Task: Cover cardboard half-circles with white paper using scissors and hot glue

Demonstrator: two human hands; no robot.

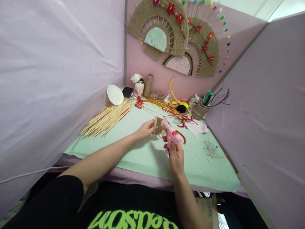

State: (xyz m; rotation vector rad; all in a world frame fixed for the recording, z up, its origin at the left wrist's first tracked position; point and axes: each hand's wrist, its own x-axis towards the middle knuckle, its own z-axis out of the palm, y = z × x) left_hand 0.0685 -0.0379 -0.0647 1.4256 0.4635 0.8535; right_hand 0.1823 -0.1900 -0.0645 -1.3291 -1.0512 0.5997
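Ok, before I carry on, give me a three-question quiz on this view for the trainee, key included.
1. Which hand holds the pink glue gun?
2. True or false: the large bundle of sticks lies on the right side of the table.
3. Pick one: the left hand holds a small piece whose visible face is mostly (A) green, (B) brown, (C) black.

Key: 1. The right hand. 2. False; it lies on the left. 3. B.

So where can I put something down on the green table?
The green tabletop looks bare between the left forearm and right hand, and between the left hand and the stick bundle. Behind, colourful stems, twine and a bottle crowd it.
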